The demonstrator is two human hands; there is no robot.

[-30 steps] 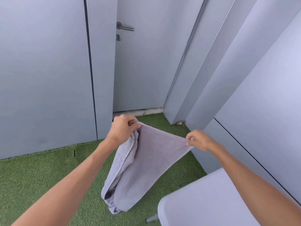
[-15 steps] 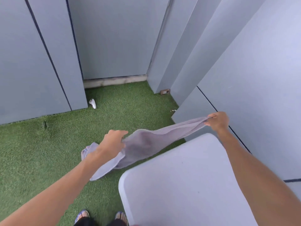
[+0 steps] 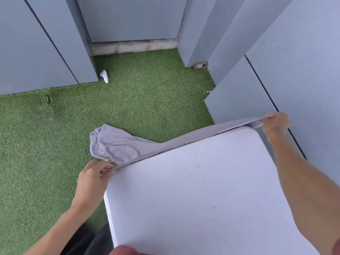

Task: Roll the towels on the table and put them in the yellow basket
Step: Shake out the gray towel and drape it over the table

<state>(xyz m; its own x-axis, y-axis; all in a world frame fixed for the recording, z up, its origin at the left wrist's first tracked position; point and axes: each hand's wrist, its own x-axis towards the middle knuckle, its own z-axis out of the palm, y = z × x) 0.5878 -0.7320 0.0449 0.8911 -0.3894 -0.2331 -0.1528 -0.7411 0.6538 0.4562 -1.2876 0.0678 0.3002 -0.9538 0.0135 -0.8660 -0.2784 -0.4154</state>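
Observation:
A grey towel [image 3: 128, 146] stretches along the far edge of the white table [image 3: 202, 190]. My left hand [image 3: 92, 177] pinches one corner at the table's near left corner. My right hand [image 3: 276, 122] pinches the other corner at the table's far right corner. The towel's loose bulk billows out beyond the table edge, over the grass. The yellow basket is not in view.
Green artificial grass [image 3: 55, 153] covers the floor. Grey wall panels [image 3: 303, 61] close in on the right and at the back. A small white controller-like object [image 3: 104, 76] lies on the grass by the back wall. A small brown outlet box [image 3: 201, 65] sits at the wall's foot.
The view tilted down toward the table. Both hands lowered the towel and spread apart, drawing its top edge taut along the table's far edge.

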